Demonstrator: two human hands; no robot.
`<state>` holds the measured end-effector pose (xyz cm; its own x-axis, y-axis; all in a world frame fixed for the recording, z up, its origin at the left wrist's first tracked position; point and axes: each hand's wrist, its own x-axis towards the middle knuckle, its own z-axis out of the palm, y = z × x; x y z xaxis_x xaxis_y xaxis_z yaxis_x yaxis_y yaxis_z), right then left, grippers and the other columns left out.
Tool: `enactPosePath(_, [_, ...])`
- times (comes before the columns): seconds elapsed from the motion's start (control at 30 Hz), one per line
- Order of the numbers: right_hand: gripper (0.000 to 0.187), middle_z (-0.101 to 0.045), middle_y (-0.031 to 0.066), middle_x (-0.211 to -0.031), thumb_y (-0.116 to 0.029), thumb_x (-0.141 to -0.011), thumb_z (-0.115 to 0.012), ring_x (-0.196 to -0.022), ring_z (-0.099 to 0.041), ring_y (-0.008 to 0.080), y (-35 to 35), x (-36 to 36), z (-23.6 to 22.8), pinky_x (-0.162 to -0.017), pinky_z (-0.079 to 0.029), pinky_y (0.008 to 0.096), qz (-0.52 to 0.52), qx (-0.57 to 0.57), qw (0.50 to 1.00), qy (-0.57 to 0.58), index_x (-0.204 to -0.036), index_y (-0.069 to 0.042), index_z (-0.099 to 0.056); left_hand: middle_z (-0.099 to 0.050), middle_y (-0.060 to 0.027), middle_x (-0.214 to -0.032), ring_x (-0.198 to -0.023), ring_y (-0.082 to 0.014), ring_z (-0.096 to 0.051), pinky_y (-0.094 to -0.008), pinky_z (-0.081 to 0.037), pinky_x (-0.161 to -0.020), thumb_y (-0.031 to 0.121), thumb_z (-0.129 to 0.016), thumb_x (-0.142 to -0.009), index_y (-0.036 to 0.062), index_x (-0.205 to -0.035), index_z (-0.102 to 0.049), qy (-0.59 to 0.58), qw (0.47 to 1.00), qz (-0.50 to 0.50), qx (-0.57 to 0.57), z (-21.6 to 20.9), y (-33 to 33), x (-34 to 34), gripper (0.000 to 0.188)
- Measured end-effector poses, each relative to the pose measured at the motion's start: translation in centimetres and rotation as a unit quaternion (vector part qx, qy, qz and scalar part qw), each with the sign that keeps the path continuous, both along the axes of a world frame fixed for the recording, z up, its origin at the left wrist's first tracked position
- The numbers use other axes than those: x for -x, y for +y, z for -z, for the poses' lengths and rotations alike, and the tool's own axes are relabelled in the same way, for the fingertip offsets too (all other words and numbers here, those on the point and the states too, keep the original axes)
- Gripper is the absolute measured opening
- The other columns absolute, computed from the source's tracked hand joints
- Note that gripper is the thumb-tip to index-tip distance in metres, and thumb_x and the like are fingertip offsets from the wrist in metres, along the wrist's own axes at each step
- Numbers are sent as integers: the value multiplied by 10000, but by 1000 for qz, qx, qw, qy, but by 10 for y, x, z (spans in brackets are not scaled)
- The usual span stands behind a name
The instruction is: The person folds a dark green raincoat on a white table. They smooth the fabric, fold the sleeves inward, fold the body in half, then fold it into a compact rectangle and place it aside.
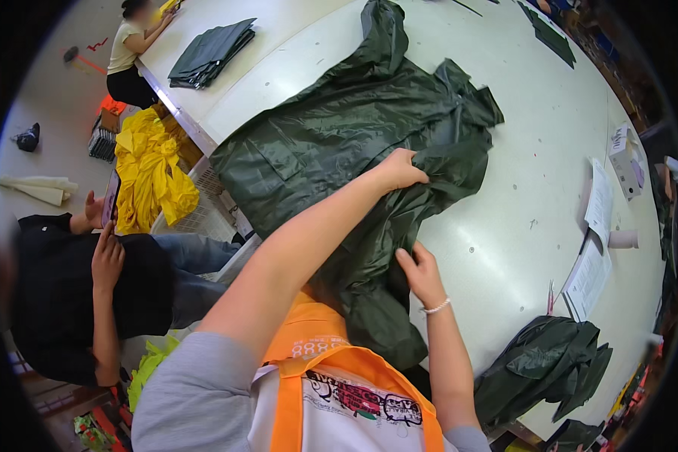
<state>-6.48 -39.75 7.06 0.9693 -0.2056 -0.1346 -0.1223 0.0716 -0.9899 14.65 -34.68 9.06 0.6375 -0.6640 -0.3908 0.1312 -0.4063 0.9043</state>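
A dark green raincoat lies spread over the white table, one sleeve stretched toward the far side and its near part hanging over the front edge. My left hand reaches across the coat, its fingers closed on the bunched fabric near the middle right. Nearer to me, my right hand pinches a lower fold of the same coat between thumb and fingers. Some of its fingertips are hidden by the cloth.
A folded dark green stack lies at the far left and a crumpled dark green garment at the near right. Papers, a tissue box and a white table show. Left: yellow garments, a crate, and a person holding a phone.
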Motion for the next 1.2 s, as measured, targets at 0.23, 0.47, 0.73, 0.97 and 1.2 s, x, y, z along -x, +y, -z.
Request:
enactPosePath(0.23, [343, -644, 146, -918, -238, -962, -459, -834, -624, 217, -113, 43, 97, -772, -495, 325, 251, 135, 926, 247, -1102, 49, -586, -664, -81, -907, -814, -149, -597, -297, -480, -740, 59, -702, -734, -51, -945, -624, 23, 936, 120, 329, -145, 106, 82, 251])
enactPosePath(0.47, [355, -620, 155, -977, -244, -945, -486, -894, -598, 233, -13, -31, 109, -815, -470, 332, 200, 216, 939, 177, -1129, 50, -565, -541, -195, -702, -533, -347, -506, -382, -368, -434, 158, -589, -818, -44, -721, -566, 134, 703, 337, 612, -177, 159, 100, 226])
enactPosePath(0.73, [381, -594, 165, -1046, -250, -926, -517, -963, -568, 251, 83, 12, 73, -864, -441, 341, 249, 250, 909, 221, -1159, 50, -542, -530, -140, -612, -583, -350, -524, -373, -384, -509, 182, -697, -778, -6, -787, -525, 180, 618, 501, 578, -186, 198, 80, 254])
enactPosePath(0.97, [414, -570, 174, -1105, -256, -908, -543, -1023, -542, 266, 111, 144, -31, -907, -415, 349, 390, 301, 826, 274, -1185, 51, -521, -554, -98, -794, -698, -279, -596, -365, -470, -487, 245, -574, -795, 32, -879, -501, -253, 623, 552, 494, -217, 241, 81, 240])
enactPosePath(1.2, [453, -547, 183, -1165, -261, -891, -570, -1083, -516, 282, 90, 203, -196, -949, -390, 356, 491, 438, 722, 214, -1212, 52, -500, -510, -62, -719, -552, -254, -573, -314, -437, -421, 352, -588, -832, 67, -943, -448, -232, 633, 590, 444, -225, 268, 31, 336])
